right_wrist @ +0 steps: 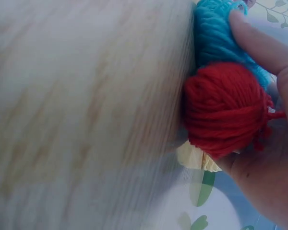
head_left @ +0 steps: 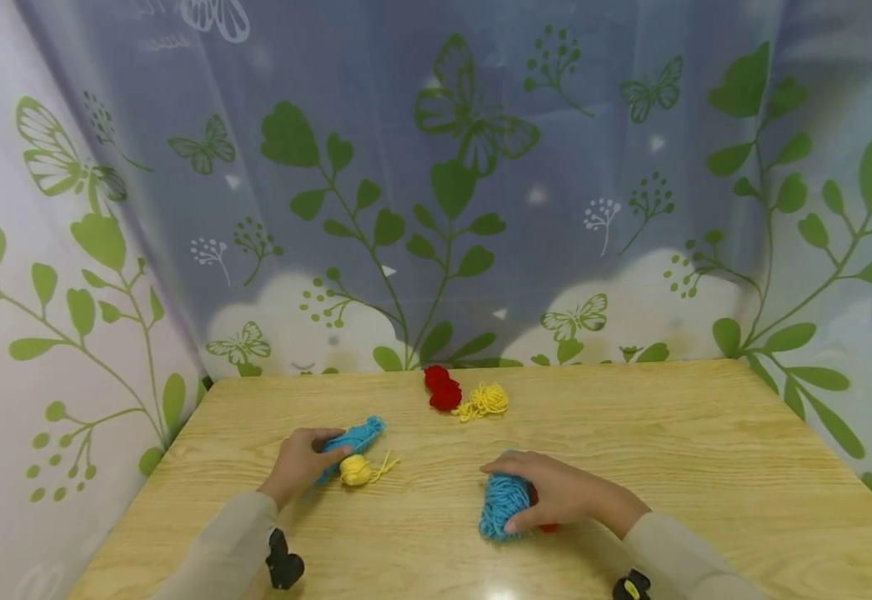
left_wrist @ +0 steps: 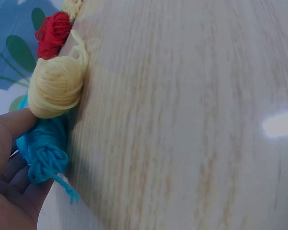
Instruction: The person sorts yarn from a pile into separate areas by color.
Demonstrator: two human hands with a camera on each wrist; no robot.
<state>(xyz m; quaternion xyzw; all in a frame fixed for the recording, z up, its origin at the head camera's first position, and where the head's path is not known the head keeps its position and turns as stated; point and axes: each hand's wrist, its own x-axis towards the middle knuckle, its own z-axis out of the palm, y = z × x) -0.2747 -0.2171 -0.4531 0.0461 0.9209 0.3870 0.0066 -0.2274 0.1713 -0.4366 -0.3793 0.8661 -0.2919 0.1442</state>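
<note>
Meanwhile, 2 hands gather yarn bundles on a wooden worktop (head_left: pixel 631 433).

L hand (head_left: pixel 297 462) pinches a blue skein (head_left: pixel 357 437), thumb by a small yellow ball (head_left: pixel 355 471); R hand (head_left: pixel 556 496) curls round a 2nd blue skein (head_left: pixel 502 504) w/ a red ball (right_wrist: pixel 225 110) tucked beneath, both near the front. Judged approx. halfway: 2 blues in hand, while a red bundle (head_left: pixel 442 390) and loose yellow yarn (head_left: pixel 484 402) lie untouched at the back edge, by the leaf-print curtain (head_left: pixel 436 167). Open room lies far R and front centre; curtain crowds L and rear.
</note>
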